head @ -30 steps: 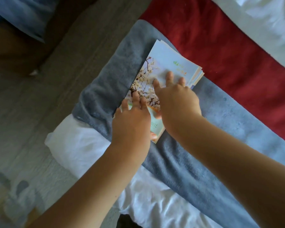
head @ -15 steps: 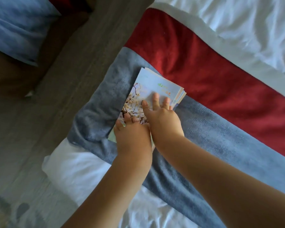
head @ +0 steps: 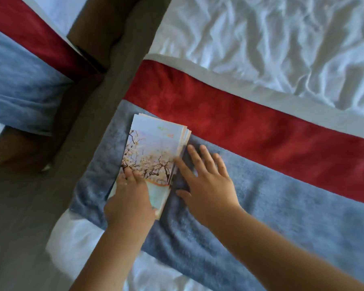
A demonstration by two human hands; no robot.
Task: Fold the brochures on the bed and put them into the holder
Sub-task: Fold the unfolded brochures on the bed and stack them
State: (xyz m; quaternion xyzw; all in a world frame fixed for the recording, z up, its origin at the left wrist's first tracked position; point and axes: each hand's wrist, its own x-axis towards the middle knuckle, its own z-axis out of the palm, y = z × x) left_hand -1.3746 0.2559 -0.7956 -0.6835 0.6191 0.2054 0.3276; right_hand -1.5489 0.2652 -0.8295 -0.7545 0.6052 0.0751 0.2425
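A stack of folded brochures point(head: 153, 148), pale blue with a blossoming tree on the top cover, lies on the grey-blue blanket point(head: 282, 206) at the bed's near-left corner. My left hand point(head: 128, 198) presses flat on the stack's near end, fingers on the cover. Just right of the stack, my right hand point(head: 206, 179) lies on the blanket with fingers spread and straight, its index finger touching the stack's right edge. No holder is in view.
A red band point(head: 240, 122) and a pale grey band point(head: 261, 95) cross the bed beyond the blanket, then a crumpled white sheet point(head: 282, 43). The wooden floor point(head: 29, 206) runs along the left. A second bed with similar covers point(head: 19, 80) stands at the far left.
My right hand has slid off the top of the stack to its right side, onto the blanket. My left hand stays on the near end. The camera has tilted up, showing more bed.
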